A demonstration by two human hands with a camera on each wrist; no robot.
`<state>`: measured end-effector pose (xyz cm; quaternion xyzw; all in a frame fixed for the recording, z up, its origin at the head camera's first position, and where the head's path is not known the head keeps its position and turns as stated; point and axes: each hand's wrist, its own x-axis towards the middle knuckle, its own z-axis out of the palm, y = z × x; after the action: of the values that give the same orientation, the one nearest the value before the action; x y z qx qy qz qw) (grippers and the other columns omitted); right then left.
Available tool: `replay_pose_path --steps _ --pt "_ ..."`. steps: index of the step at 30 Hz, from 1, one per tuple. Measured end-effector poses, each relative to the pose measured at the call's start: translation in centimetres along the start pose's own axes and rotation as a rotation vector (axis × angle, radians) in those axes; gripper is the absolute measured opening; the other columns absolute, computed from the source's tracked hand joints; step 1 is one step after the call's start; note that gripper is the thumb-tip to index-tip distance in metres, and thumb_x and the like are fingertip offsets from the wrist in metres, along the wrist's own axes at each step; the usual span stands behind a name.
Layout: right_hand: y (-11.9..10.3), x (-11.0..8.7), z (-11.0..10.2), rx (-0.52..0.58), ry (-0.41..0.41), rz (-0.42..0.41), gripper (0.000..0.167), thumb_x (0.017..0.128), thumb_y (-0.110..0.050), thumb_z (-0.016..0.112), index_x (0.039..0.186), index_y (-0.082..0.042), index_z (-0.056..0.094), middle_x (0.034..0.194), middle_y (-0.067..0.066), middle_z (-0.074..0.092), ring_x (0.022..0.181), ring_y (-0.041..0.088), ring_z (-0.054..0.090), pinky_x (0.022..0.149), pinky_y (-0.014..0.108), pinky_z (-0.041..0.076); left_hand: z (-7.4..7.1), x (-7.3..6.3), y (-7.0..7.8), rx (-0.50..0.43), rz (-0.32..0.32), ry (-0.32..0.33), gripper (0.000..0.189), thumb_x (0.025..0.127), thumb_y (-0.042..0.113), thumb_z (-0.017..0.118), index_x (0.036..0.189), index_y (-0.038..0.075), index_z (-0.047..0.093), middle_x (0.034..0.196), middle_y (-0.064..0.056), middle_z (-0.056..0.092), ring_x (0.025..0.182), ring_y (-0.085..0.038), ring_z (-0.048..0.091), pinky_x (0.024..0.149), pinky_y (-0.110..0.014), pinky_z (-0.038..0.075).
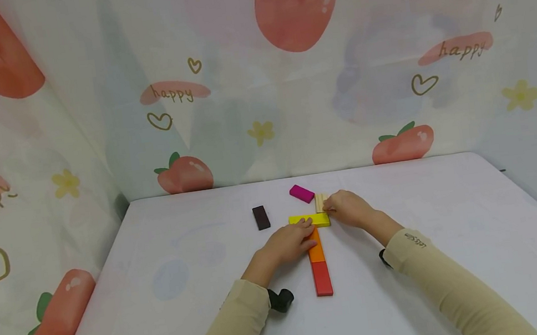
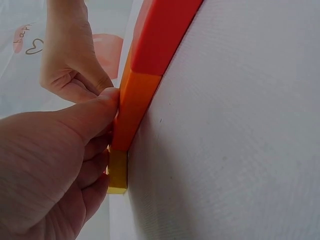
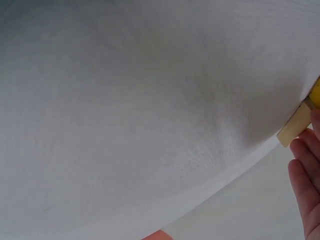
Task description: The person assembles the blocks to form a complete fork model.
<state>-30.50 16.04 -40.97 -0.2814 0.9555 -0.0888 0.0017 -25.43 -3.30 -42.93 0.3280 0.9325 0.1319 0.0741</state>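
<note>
My left hand rests over the row of blocks, its fingers on the yellow block and its thumb at the orange block. The yellow block lies crosswise at the far end of the orange one; a red block continues the row toward me. My right hand pinches the right edge of a pale wooden block, just beyond the yellow block. In the right wrist view, its fingers lie along the pale wooden block, whose near side shows.
A magenta block lies behind the pale one, close to its far left corner. Farther left is a dark brown block. All lie on a white-covered table, backed by a patterned curtain.
</note>
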Motion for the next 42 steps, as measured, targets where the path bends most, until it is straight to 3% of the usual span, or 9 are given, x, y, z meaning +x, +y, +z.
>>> replay_pose_path --steps 15,26,33,42 --pt "0.0 0.0 -0.2 0.033 0.003 -0.027 0.015 0.083 -0.002 0.066 0.097 0.002 0.071 0.096 0.014 0.068 0.093 0.03 0.062 0.086 0.042 0.047 0.0 0.0 -0.1 -0.012 -0.006 -0.005 0.049 0.095 0.033 0.05 0.136 0.008 0.045 0.14 -0.004 0.041 0.131 -0.016 0.032 0.105 -0.029 0.027" --pt "-0.3 0.4 -1.1 0.144 -0.051 0.069 0.019 0.084 0.005 0.06 0.101 0.003 0.068 0.098 0.014 0.066 0.103 0.035 0.055 0.093 0.047 0.041 0.1 0.1 -0.2 -0.011 -0.003 -0.003 0.049 0.095 0.032 0.05 0.136 0.008 0.045 0.14 -0.004 0.041 0.131 -0.017 0.031 0.105 -0.029 0.027" --pt "-0.4 0.8 -1.1 0.139 -0.026 0.063 0.019 0.084 0.003 0.061 0.103 0.005 0.067 0.101 0.017 0.065 0.101 0.034 0.057 0.091 0.046 0.043 0.2 0.1 -0.2 -0.007 0.01 -0.001 0.048 0.095 0.032 0.05 0.136 0.008 0.045 0.14 -0.005 0.041 0.131 -0.017 0.031 0.105 -0.029 0.027" --pt "-0.8 2.0 -1.0 0.209 -0.01 0.132 0.023 0.088 -0.002 0.057 0.108 0.007 0.065 0.108 0.019 0.063 0.105 0.036 0.054 0.093 0.048 0.041 0.2 0.1 -0.3 -0.012 0.015 0.002 0.048 0.095 0.032 0.05 0.136 0.008 0.045 0.14 -0.005 0.041 0.131 -0.017 0.031 0.105 -0.029 0.027"
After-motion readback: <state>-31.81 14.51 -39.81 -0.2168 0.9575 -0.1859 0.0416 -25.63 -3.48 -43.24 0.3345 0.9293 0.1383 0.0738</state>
